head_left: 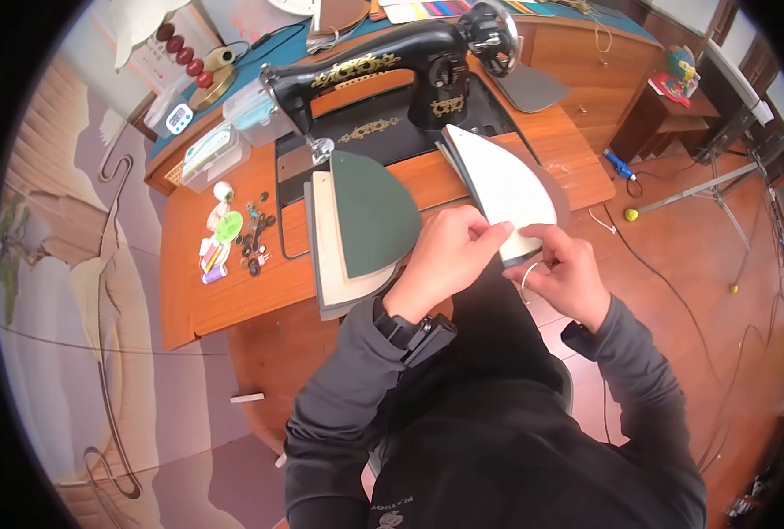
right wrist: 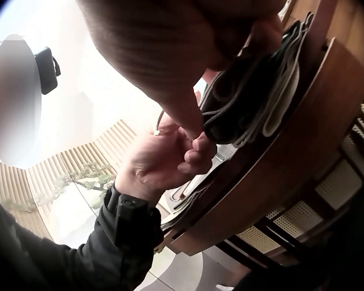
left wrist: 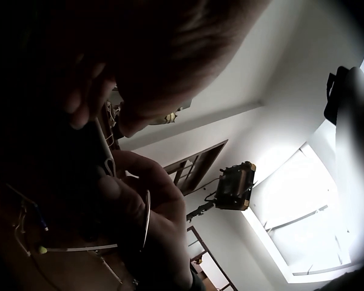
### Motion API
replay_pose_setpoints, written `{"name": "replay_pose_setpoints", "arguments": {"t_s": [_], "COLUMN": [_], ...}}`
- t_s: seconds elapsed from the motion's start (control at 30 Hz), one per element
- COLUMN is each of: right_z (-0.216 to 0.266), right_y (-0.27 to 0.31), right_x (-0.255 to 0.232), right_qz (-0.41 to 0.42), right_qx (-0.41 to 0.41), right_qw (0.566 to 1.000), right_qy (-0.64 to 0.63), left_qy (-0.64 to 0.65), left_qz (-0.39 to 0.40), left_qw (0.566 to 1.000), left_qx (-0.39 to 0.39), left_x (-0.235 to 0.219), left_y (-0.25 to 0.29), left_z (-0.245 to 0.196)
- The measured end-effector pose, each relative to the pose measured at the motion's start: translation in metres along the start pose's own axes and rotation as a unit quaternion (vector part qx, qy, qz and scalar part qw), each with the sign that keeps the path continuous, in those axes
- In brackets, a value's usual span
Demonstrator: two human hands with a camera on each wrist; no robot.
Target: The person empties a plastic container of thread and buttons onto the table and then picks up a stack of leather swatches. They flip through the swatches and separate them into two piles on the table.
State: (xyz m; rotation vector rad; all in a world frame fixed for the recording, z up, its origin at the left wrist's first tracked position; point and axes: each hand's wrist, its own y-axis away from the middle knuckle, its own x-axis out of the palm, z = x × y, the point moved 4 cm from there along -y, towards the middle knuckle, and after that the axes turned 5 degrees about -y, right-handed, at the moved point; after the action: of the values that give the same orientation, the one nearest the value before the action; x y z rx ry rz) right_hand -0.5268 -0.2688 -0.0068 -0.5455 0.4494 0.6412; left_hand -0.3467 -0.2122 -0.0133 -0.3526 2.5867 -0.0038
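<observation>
A stack of half-round pieces, white on top [head_left: 511,189], lies slanted at the table's front edge. My left hand [head_left: 449,256] grips its near corner, thumb on top and fingers curled below. On the other side of that corner, my right hand [head_left: 573,278] pinches the edge between thumb and finger; a thin white loop [head_left: 526,275] stands out beside it. The left wrist view shows the right hand [left wrist: 155,203] with this loop [left wrist: 147,221] and the dark layered edge. Curled fingers of the left hand [right wrist: 167,160] appear in the right wrist view. The fingertips partly hide the contact.
A second stack with a dark green top piece [head_left: 374,212] lies left of the hands. Behind stands a black sewing machine [head_left: 365,66]. Buttons [head_left: 255,247], thread spools [head_left: 214,256] and clear boxes [head_left: 214,157] are on the left. A grey pad [head_left: 531,86] lies at the right.
</observation>
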Motion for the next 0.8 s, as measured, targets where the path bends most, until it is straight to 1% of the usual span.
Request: {"name": "replay_pose_setpoints", "arguments": {"t_s": [0.07,0.17,0.2,0.27,0.37,0.4,0.43,0.47,0.53,0.57,0.63,0.67,0.7,0.73,0.77,0.8], "right_z": [-0.004,-0.010,-0.012,-0.016,-0.028,-0.031,-0.034,-0.035,-0.036,-0.036,-0.037,-0.039,-0.042,-0.043,-0.045,-0.047], "right_y": [0.003,0.006,0.007,0.009,0.014,0.016,0.018,0.019,0.019,0.019,0.020,0.020,0.021,0.022,0.022,0.022], "right_x": [0.001,0.000,0.000,-0.001,-0.001,-0.002,-0.004,-0.005,-0.004,-0.004,-0.002,0.000,0.001,0.001,0.001,-0.002], "right_qz": [0.010,-0.001,-0.005,-0.004,-0.036,-0.063,-0.091,-0.094,-0.055,-0.058,-0.026,-0.027,-0.047,-0.068,-0.068,-0.091], "right_qx": [0.026,0.032,0.035,0.035,0.035,0.041,0.046,0.049,0.057,0.059,0.090,0.090,0.072,0.054,0.054,0.050], "right_qw": [1.000,0.999,0.999,0.999,0.998,0.996,0.993,0.992,0.995,0.994,0.991,0.991,0.990,0.989,0.989,0.984], "right_qy": [-0.013,-0.022,-0.030,-0.039,-0.036,-0.050,-0.063,-0.064,-0.067,-0.069,-0.096,-0.097,-0.108,-0.119,-0.120,-0.143], "left_qy": [0.006,0.070,0.067,0.112,0.091,0.090,0.101,0.112,0.131,0.152,0.166,0.184,0.182,0.195,0.208,0.176], "left_qz": [0.002,-0.033,-0.029,-0.052,-0.052,-0.047,-0.038,-0.029,-0.031,-0.037,-0.026,-0.018,-0.018,-0.042,-0.065,-0.084], "left_qw": [1.000,0.996,0.997,0.991,0.992,0.992,0.990,0.989,0.985,0.981,0.979,0.976,0.976,0.974,0.971,0.976], "left_qx": [0.003,-0.034,-0.032,-0.054,-0.075,-0.074,-0.085,-0.097,-0.106,-0.115,-0.117,-0.119,-0.119,-0.111,-0.102,-0.094], "left_x": [0.007,0.011,0.013,0.013,0.013,0.014,0.014,0.016,0.018,0.019,0.025,0.026,0.025,0.021,0.016,0.001], "left_y": [-0.006,-0.006,-0.007,-0.008,-0.008,-0.008,-0.007,-0.007,-0.008,-0.008,-0.012,-0.014,-0.014,-0.013,-0.013,-0.009], "left_z": [0.006,0.011,0.010,0.011,0.011,0.010,0.010,0.010,0.007,0.007,0.004,0.003,0.001,-0.004,-0.012,-0.018]}}
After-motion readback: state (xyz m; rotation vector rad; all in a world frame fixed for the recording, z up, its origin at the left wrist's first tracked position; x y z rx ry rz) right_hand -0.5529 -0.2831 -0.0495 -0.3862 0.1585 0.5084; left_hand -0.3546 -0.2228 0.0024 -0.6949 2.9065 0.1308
